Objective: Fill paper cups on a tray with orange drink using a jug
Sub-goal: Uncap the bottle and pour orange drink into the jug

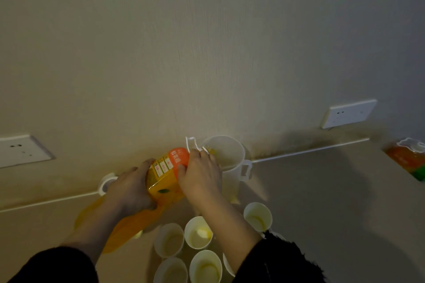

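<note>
A large orange drink bottle (164,174) is tipped on its side, its neck over the mouth of a translucent white jug (226,156) that stands by the wall. My left hand (128,188) grips the bottle's lower body. My right hand (200,174) grips it near the neck, next to a white plastic carry handle (191,142). Several white paper cups (198,232) stand below the bottle, some holding a little yellow drink. My right forearm hides part of the cups, and the tray under them cannot be made out.
A second orange bottle (407,158) stands at the right edge. A white lid or cap (106,184) lies by the wall behind my left hand. Wall sockets (348,113) (20,150) sit low on the wall. The counter (322,190) stretches to the right.
</note>
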`<state>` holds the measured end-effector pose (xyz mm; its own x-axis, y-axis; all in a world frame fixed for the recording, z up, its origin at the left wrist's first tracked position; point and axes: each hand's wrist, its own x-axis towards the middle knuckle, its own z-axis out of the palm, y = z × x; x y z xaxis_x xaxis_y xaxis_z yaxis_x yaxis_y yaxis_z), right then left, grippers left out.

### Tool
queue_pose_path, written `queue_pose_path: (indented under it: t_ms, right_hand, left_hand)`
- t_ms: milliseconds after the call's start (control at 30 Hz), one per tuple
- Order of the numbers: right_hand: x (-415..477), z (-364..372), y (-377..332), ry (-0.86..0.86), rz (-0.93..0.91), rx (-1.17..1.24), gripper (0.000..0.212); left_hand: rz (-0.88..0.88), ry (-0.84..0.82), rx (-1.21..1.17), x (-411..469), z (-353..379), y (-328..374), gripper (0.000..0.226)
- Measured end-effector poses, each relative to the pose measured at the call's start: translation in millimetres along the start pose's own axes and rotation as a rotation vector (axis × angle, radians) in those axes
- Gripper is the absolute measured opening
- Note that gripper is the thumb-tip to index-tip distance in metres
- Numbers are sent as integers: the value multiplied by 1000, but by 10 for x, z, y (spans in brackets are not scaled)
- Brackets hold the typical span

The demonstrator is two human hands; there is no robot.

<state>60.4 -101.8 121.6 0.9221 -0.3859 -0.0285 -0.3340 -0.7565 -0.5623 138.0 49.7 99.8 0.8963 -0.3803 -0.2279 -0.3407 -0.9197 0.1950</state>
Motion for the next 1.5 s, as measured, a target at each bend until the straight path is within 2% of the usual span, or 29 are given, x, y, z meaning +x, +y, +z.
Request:
queue_pose_path:
  t_ms: [1500]
  right_hand:
    - [39,-14,49,-9,0,36,49]
  left_hand:
    - [0,-53,32,35,-105,12,124]
